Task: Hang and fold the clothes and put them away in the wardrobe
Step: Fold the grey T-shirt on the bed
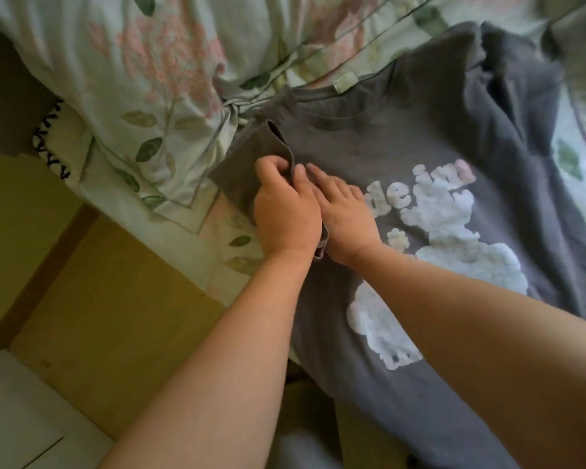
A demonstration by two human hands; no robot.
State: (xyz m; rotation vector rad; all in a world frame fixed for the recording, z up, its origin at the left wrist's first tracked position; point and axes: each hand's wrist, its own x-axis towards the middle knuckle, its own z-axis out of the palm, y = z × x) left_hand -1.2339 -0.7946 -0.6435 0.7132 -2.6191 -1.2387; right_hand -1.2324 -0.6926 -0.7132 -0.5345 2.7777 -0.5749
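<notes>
A grey T-shirt with a white puffy print lies front up on the bed, its collar toward the far side. My left hand pinches the folded edge of the shirt's left sleeve, with the fingers curled around the cloth. My right hand lies flat on the shirt's chest just beside it, fingers straight, pressing the fabric down next to the print. The two hands touch each other. The shirt's lower hem runs out of view at the bottom.
A pale green floral duvet is bunched up on the bed to the left and behind the shirt. A yellowish wooden floor lies at lower left, with a white panel at the corner. More grey cloth lies at top right.
</notes>
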